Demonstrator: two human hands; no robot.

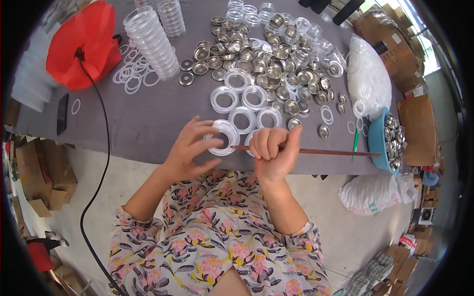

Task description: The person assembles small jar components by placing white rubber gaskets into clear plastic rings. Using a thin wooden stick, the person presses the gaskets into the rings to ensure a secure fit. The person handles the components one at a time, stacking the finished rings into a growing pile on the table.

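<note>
My right hand point(275, 152) is closed in a fist around a thin reddish-brown stick point(335, 153), which lies crosswise and points left. My left hand point(190, 150) is open, fingers apart, at the table's near edge. Its fingertips overlap a thick clear plastic ring point(228, 129); whether they touch it I cannot tell. Several like rings form a cluster just beyond, among them one clear ring point(242, 120) in the middle. My right fist partly hides another ring. Behind the cluster is a heap of silvery metal caps point(244, 65).
Stacked clear plastic cups point(150, 44) and flat white rings point(132, 81) are at the back left, beside a red cloth-like thing point(79, 34) with a black cable point(103, 123). A blue basin point(377, 140) of metal caps, a green pen point(355, 140) and a white plastic bag point(368, 74) are right.
</note>
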